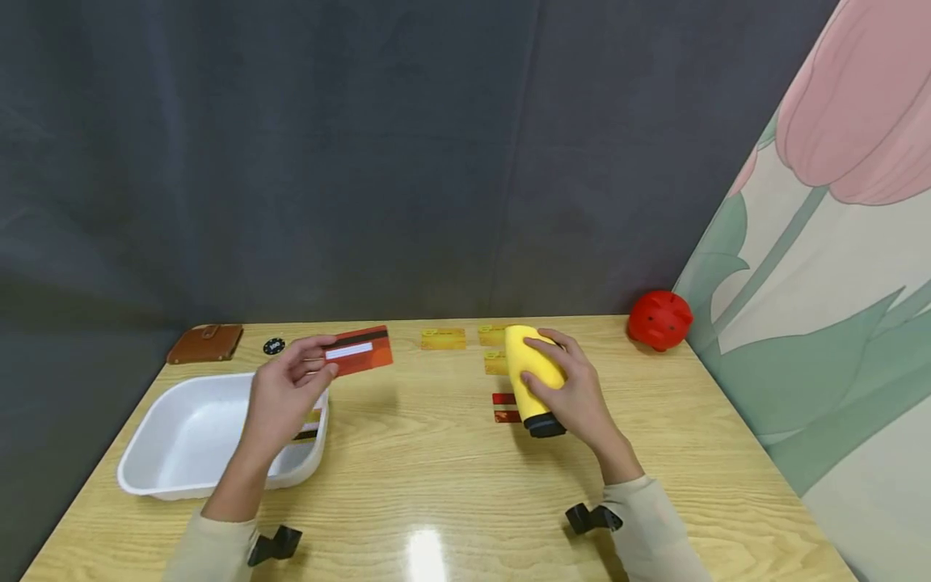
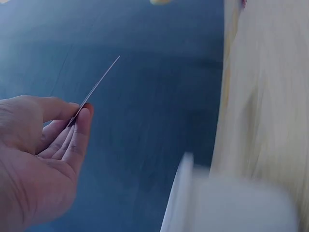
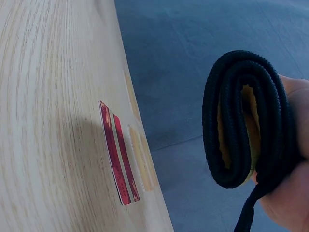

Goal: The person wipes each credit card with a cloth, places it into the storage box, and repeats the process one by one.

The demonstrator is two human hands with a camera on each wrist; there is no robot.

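Note:
My left hand (image 1: 280, 392) pinches a red-orange bank card (image 1: 367, 360) with a black stripe and a white strip, raised above the table. In the left wrist view that card (image 2: 99, 82) shows almost edge-on between thumb and fingers. Over on the right, my right hand (image 1: 578, 396) grips a yellow cloth roll (image 1: 529, 364) from its right side, tilted, with its black end down. The right wrist view looks into the coiled black edge (image 3: 211, 125), from which a black strap (image 3: 247, 208) hangs. The roll partly hides the cards behind it.
Yellow cards (image 1: 443, 339) and red striped ones (image 1: 503, 398) lie on the wooden table (image 1: 407, 461). A white basin (image 1: 182, 428) holds striped cards (image 1: 310, 427) at left. Along the back stand a brown wallet (image 1: 206, 343), a black chip (image 1: 274, 346) and a red piggy bank (image 1: 659, 320).

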